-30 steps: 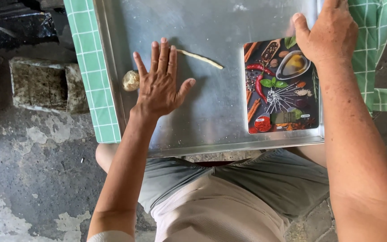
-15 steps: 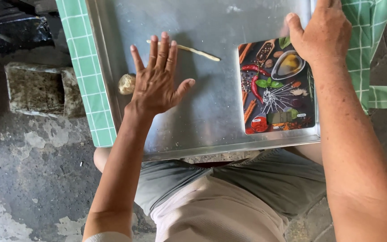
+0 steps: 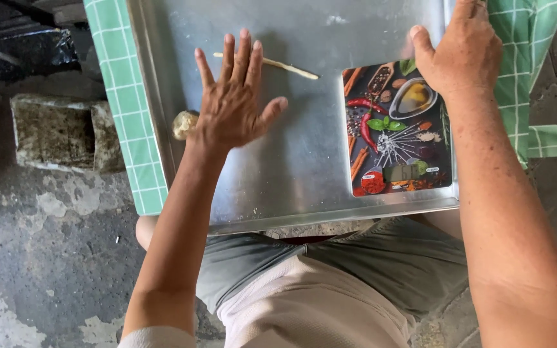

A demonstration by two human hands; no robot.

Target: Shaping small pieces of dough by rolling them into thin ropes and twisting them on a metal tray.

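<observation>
Silver metal tray [image 3: 291, 187] holds a thin pale dough stick [image 3: 272, 63] under the flat, released left hand [image 3: 233, 113]; right hand [image 3: 465, 55] grasps the far edge (hard rolling could snap it).

A silver-grey metal tray [image 3: 291, 167] sits on a green-and-white checked cloth [image 3: 120, 122], bearing a dark board [image 3: 398, 129] printed with colourful spices.

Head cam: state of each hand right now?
Left hand: open, fingers spread flat over the thin dough strip on the metal tray, holding nothing.
Right hand: gripping the tray's far right edge, by the printed board.
</observation>
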